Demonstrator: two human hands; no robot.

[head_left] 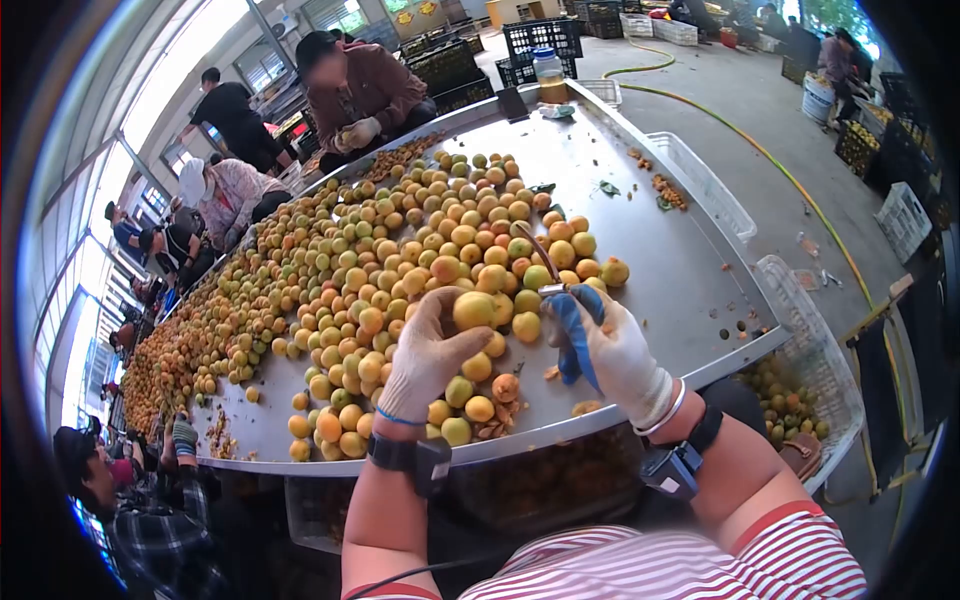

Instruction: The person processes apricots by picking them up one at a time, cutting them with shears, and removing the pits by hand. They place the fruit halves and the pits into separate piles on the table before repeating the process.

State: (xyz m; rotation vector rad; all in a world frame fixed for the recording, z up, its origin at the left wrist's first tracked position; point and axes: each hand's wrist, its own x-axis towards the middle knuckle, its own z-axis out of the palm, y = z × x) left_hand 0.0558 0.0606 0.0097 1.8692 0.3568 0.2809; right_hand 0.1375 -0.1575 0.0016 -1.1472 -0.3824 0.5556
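Note:
My left hand [430,345], in a white glove, holds a yellow-green fruit [474,310] between thumb and fingers above the metal table [670,270]. To its right, my right hand [605,350], in a white glove with blue on the fingers, grips a small tool [545,262] with a curved, brownish metal end that points up and left. The tool does not touch the held fruit. A large heap of yellow, orange and green fruits [390,250] spreads over the table beyond and left of my hands. Some fruit pieces [500,410] lie near the front edge.
Across the table a person [365,90] in a brown jacket handles fruit; other people line the left side. A jar [549,75] stands at the far corner. A crate of fruit [830,370] sits at the right. A yellow-green hose [775,165] crosses the floor.

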